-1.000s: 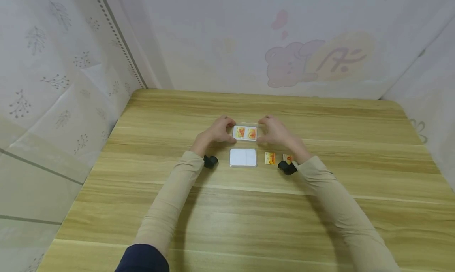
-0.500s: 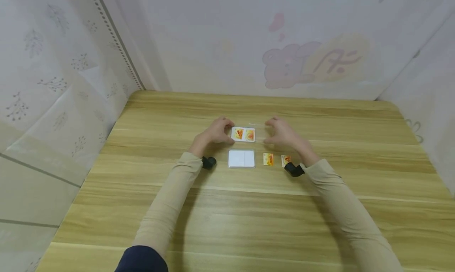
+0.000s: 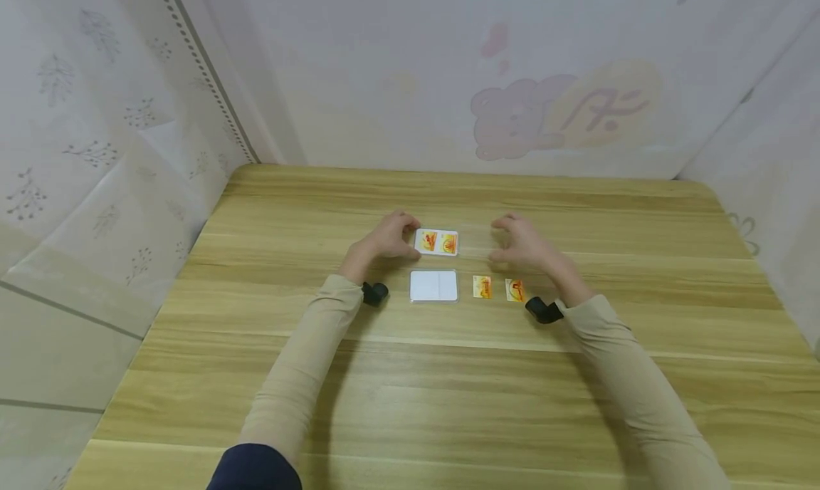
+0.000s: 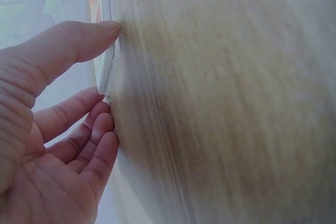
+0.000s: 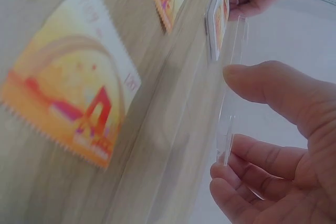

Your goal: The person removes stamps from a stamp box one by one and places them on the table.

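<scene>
Two orange-and-yellow postage stamps, side by side, fill a flat white stamp case near the middle of the table. My left hand grips its left end, thumb on the near edge and index finger at the far corner. In the right wrist view, a clear plastic cover stretches between the thumb and fingers of my right hand, to the right of the case. Closer to me lies a second white case with no stamps showing. Right of it lie two loose stamps, one left and one right.
Everything rests on a wood-grain table. Pale printed curtains hang behind its far edge and along both sides. A black wrist camera sits close beside the right-hand stamp.
My right hand has moved right, away from the case with the stamps, taking the clear cover with it. The right-hand loose stamp shows fully now. My left hand has stayed at the case.
</scene>
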Tool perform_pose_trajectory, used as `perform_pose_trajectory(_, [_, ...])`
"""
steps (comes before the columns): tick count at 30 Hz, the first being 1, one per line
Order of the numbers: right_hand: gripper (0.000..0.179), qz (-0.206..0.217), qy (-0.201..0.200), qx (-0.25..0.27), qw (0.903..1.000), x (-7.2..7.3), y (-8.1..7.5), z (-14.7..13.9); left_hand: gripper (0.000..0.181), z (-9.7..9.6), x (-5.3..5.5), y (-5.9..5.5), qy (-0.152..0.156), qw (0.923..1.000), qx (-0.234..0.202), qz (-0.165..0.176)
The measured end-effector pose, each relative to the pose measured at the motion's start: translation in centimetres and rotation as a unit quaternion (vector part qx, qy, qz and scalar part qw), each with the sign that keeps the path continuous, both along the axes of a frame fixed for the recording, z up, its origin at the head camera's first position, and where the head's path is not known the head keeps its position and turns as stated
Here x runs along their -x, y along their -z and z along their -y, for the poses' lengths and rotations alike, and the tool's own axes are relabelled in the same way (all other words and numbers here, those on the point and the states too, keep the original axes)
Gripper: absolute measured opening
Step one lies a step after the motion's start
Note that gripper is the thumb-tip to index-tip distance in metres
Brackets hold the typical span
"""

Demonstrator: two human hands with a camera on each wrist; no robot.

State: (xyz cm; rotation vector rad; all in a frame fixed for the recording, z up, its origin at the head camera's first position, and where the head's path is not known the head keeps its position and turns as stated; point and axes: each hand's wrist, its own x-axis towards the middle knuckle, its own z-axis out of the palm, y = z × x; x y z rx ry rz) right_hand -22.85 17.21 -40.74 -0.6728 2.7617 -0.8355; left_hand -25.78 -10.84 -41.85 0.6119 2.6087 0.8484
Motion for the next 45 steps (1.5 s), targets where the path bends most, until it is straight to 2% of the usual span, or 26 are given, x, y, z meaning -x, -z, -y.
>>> perform_pose_trajectory(9, [0.064,0.014,0.015,-0.003,0.9998,-0.5,0.5,-1.6,0.059,0.0,0.0,0.2,-0.006,1.0000,0.001,0.007])
perform_pose_trajectory(27, [0.063,-0.018,0.015,0.021,0.9995,-1.0,1.0,-4.9,0.059,0.1,0.0,0.1,-0.001,1.0000,-0.008,0.006])
perform_pose_trajectory(37, [0.062,-0.010,0.025,-0.003,0.9996,-1.2,0.5,-6.4,0.058,0.1,-0.1,-0.1,-0.002,0.9999,-0.008,0.010])
perform_pose_trajectory(45, [0.061,-0.020,0.033,-0.015,0.9991,-1.5,0.5,-7.6,0.058,0.0,-0.1,-0.1,0.004,0.9999,-0.012,0.010])
